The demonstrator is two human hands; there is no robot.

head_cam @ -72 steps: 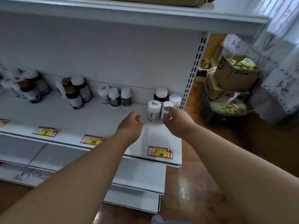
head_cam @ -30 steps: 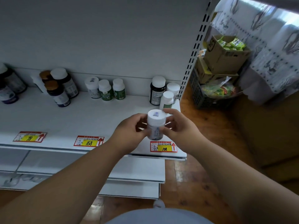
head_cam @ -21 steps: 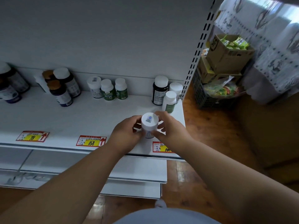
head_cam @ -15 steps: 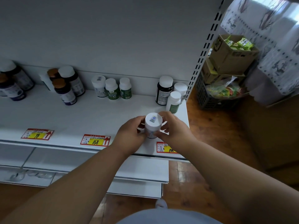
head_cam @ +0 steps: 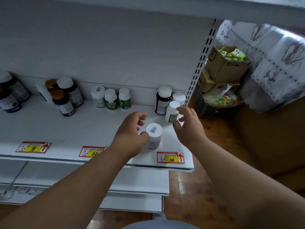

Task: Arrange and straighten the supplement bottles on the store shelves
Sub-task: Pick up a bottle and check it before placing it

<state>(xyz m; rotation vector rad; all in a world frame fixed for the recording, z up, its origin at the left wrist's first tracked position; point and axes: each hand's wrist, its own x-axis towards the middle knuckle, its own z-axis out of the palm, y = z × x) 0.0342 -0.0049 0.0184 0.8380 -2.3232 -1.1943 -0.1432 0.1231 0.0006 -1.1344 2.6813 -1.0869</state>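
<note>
- Far-left dark bottles (head_cam: 11, 96) are cut off by the frame edge; labels everywhere too blurred to read, only handwritten 98, 168, 108 on the price tags (head_cam: 170, 157) come through. The 168 tag is partly covered by the left forearm.
- White bottle (head_cam: 153, 136) stands upright near the shelf (head_cam: 66, 129) front edge, just behind the 108 tag; long axis vertical, cap up w/ a small blue sticker on top. Lower left side of it hidden behind the left thumb.
- Left hand (head_cam: 130, 134): fingers loosely curled, thumb tip touching the white bottle's side below the cap; other fingers arch above and behind, apart from it. Can't tell if it's a real pinch, looks like touch only.
- Right hand (head_cam: 189, 126): half open, fingers spread and bent, hovering right of the white bottle w/ a clear gap. Its fingertips overlap the green-label bottle (head_cam: 172, 112) behind; contact or not, can't tell.
- Back right: dark bottle w/ white cap (head_cam: 163, 100) and another white cap beside it, both upright against the back panel.
- Mid back: three small upright bottles (head_cam: 110, 99) in a tight row.
- Cardboard boxes (head_cam: 226, 65) stacked on the floor off to the right.
</note>
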